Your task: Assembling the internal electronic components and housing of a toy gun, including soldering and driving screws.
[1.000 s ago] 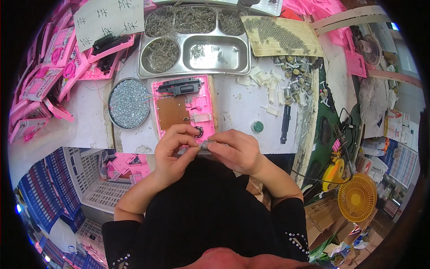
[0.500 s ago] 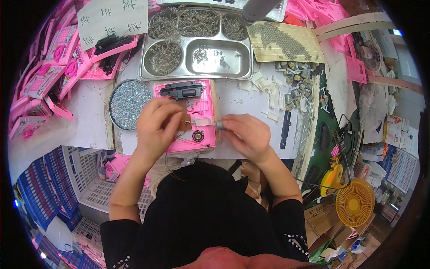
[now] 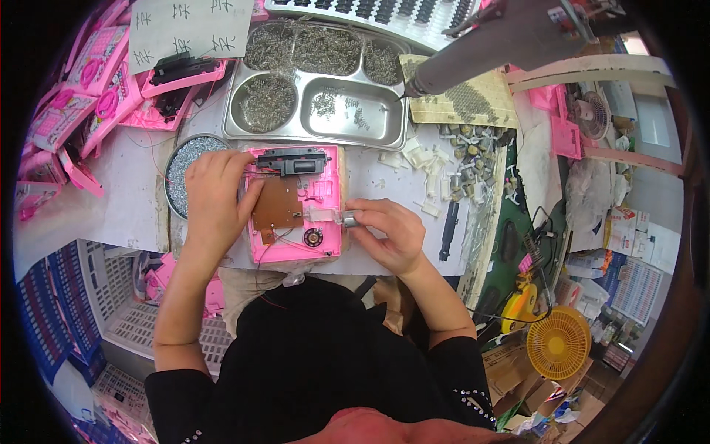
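Note:
An open pink plastic case [image 3: 285,253] lies on the work surface before me. My left hand [image 3: 213,194] is closed on its left edge, fingers by the black mechanism [image 3: 296,161] and thumb beside the brown circuit board [image 3: 276,203]. At the case's right edge my right hand [image 3: 390,234] pinches a small silver motor [image 3: 349,217]. The motor sits against the end of a whitish plastic part [image 3: 321,215]. A round speaker [image 3: 313,237] lies in the lower right of the case, and thin wires trail off its lower left.
A round tin of small screws [image 3: 177,177] stands beside my left hand. Behind the case is a steel tray [image 3: 314,137] of springs. An electric screwdriver [image 3: 495,55] hangs at upper right. White parts and small motors [image 3: 466,159] lie to the right, pink cases [image 3: 96,81] at left.
My left hand has moved left off the circuit board to the case's edge, so the board now shows. My right hand stays at the right edge with the motor. The view has shifted.

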Demonstrator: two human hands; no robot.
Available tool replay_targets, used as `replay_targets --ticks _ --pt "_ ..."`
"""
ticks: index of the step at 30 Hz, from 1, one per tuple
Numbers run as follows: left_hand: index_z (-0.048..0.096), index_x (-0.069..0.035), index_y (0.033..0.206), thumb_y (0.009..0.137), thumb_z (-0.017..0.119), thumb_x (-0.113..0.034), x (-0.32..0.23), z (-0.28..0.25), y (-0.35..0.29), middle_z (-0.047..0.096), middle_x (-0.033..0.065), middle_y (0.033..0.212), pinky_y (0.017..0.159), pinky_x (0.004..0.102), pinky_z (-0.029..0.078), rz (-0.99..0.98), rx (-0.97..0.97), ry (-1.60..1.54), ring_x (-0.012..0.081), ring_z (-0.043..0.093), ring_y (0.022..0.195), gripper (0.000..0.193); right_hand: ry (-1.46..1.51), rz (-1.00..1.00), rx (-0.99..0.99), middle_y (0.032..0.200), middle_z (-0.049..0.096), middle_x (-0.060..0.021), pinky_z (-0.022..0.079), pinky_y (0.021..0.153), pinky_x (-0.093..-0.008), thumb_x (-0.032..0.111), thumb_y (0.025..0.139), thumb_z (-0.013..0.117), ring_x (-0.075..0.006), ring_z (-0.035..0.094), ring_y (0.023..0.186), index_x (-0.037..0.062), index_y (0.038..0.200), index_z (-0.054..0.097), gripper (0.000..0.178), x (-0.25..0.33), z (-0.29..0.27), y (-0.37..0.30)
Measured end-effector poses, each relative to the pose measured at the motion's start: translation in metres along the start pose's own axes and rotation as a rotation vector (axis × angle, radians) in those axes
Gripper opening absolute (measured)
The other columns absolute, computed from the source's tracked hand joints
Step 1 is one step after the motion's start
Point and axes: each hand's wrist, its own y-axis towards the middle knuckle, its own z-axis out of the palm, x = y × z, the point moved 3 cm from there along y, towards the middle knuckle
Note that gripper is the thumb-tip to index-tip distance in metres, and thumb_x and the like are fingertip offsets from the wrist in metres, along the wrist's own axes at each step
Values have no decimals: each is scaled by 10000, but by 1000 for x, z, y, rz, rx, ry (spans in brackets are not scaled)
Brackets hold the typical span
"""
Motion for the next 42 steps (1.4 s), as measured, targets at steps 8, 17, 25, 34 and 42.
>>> replay_targets --ticks 8,17,25,34,42 --pt "680 -96 937 861 743 -162 9 -5 1 646 51 907 835 433 436 139 101 32 272 601 893 119 17 7 24 1080 761 -209 602 720 -340 -58 737 826 -320 762 857 49 1134 656 444 -2 7 2" --pt "666 -62 905 847 748 -102 -13 3 -4 621 70 838 787 416 423 23 6 -279 286 592 830 108 -254 8 40 1179 731 -113 554 891 -435 75 717 854 -365 659 1066 61 1049 710 363 -19 27 30" --pt "665 -64 903 847 748 -97 -8 5 -12 614 59 820 792 412 416 -12 -43 -293 273 587 810 105 -332 117 142 1361 637 -109 461 1033 -486 169 745 852 -400 498 1260 98 1002 736 290 -24 32 35" --pt "667 -62 897 845 741 -94 -3 4 -8 619 66 819 769 406 429 -23 -72 -303 275 593 795 95 -427 111 302 1376 622 -111 443 1048 -503 220 774 840 -422 490 1262 101 985 762 255 -19 27 45" --pt "675 -9 888 878 723 -106 1 1 8 629 109 804 687 394 489 -182 95 -491 321 630 768 108 -461 149 316 1337 627 -123 448 1020 -507 229 771 838 -418 498 1214 104 1015 770 282 -15 26 46"
